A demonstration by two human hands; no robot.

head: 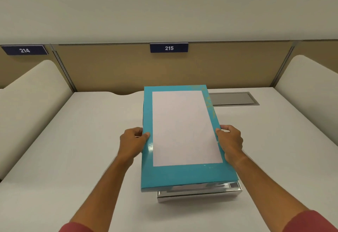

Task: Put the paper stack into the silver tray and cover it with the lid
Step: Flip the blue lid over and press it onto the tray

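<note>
A teal lid (pixel 182 175) with a large clear window hangs over the silver tray (pixel 199 194), shifted a little to the left of it. White paper (pixel 184 127) shows through the window. My left hand (pixel 134 143) grips the lid's left edge and my right hand (pixel 230 142) grips its right edge. Only the tray's shiny front wall and its right corner stick out below the lid; the rest of the tray is hidden.
The white desk (pixel 82 140) spreads to both sides. A grey metal cable hatch (pixel 233 98) lies flush in the desk behind the lid on the right. Tan partitions with number signs 214 (pixel 24 50) and 215 (pixel 169 48) close the back; cream dividers stand left and right.
</note>
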